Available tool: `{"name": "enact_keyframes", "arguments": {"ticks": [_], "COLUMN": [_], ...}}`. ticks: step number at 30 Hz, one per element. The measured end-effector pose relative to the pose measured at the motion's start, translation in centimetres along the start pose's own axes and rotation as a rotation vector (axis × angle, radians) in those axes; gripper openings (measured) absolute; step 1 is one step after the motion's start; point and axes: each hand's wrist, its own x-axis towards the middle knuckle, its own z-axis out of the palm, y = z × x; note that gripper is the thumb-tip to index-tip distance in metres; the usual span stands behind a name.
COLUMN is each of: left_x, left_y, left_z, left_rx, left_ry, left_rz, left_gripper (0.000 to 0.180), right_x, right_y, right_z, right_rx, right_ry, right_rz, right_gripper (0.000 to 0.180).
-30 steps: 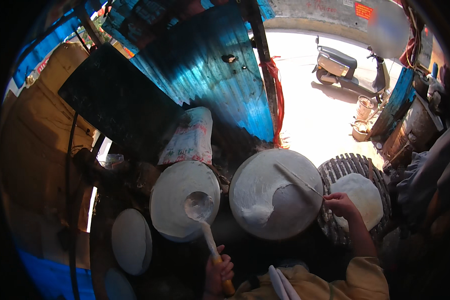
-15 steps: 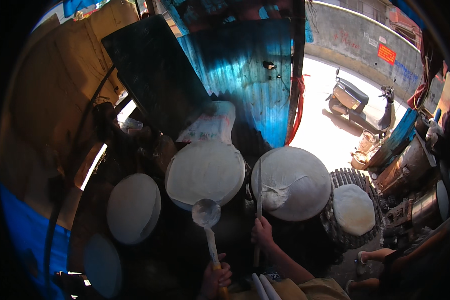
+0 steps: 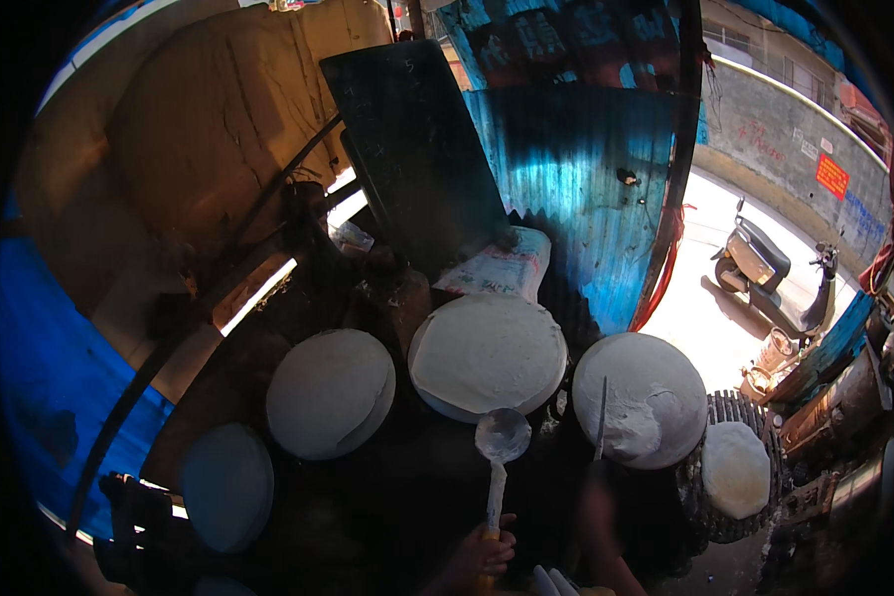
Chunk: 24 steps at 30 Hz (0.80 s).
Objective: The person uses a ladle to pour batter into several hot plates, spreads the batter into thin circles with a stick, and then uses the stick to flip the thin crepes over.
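Note:
My left hand (image 3: 497, 552), closed, grips the yellow handle end of a ladle (image 3: 504, 435). The ladle's metal bowl, coated with pale residue, overlaps the front edge of the middle round griddle (image 3: 487, 348), which a whitish layer covers. My right hand (image 3: 596, 509) is dim and blurred by motion, wrapped round a long narrow spatula (image 3: 603, 409). Its upright blade lies across the left part of the right-hand griddle (image 3: 656, 382). On that griddle a whitish batter-like layer has a wrinkled, smeared patch (image 3: 634, 429) at the front.
Two more round pale griddles, one nearer (image 3: 330, 392) and one at far left (image 3: 228, 487), stand left. A pale round flatbread (image 3: 735, 469) lies on a slatted rack (image 3: 771, 447) at right. Behind are a dark board (image 3: 412, 149), a white sack (image 3: 497, 266) and a parked scooter (image 3: 765, 263).
My view has turned left, so everything sits farther right in the picture. The right hand with the spatula has shifted slightly toward me. A bystander's leg at lower right is out of sight.

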Motion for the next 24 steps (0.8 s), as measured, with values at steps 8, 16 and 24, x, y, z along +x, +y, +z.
{"name": "enact_keyframes", "arguments": {"ticks": [8, 16, 24], "left_x": [-3.0, 0.2, 2.5], "left_y": [0.5, 0.1, 0.1], "left_z": [1.0, 3.4, 4.6], "left_rx": [0.142, 0.066, 0.043], "left_ry": [0.077, 0.037, 0.114], "left_rz": [0.162, 0.162, 0.219], "left_gripper": [0.043, 0.043, 0.044], "right_x": [4.5, 0.4, 3.4], "right_y": [14.9, 15.5, 21.1], "right_z": [-11.6, -12.9, -21.2], "right_rx": [1.833, 0.86, 1.633], "right_ry": [-0.236, -0.647, -0.208], "right_rz": [0.481, 0.319, 0.47], "right_gripper": [0.024, 0.028, 0.021]}}
